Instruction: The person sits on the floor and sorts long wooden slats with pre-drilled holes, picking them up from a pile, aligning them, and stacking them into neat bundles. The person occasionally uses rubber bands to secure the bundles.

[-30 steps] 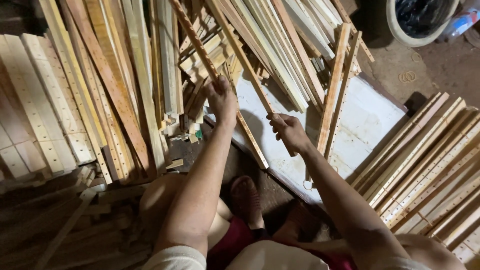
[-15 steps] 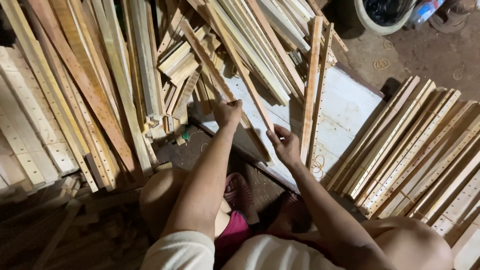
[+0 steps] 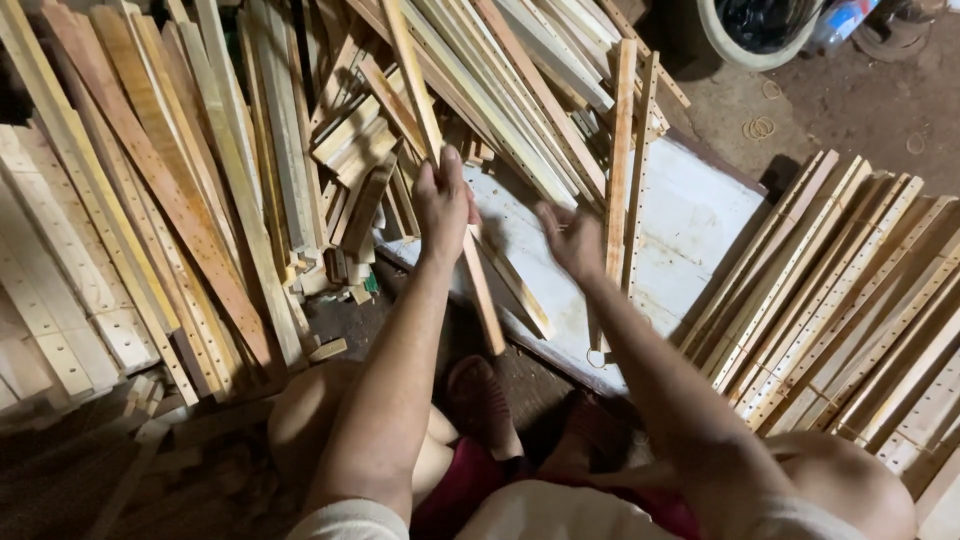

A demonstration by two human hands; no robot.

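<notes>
My knees framed a small patch of dirt floor point(image 3: 500, 345) below my hands; my left hand point(image 3: 443, 205) was closed around a long wooden slat point(image 3: 440, 160), its lower end hanging toward my feet; my right hand point(image 3: 572, 240) was open and blurred just beside it, gripping nothing. Beyond lay a white board point(image 3: 690, 230); drilled slats point(image 3: 860, 300) sat stacked to the right, while a far larger loose heap point(image 3: 200, 170) to the left looked unsorted, so I judged most work remained.

No signs or screens. At the top right edge, a clear plastic bottle point(image 3: 850, 18) lying on its side, with a blue label point(image 3: 836, 26) around it. Just beside it, a pale round tub point(image 3: 735, 55) lined with a black plastic bag point(image 3: 765, 18).
</notes>
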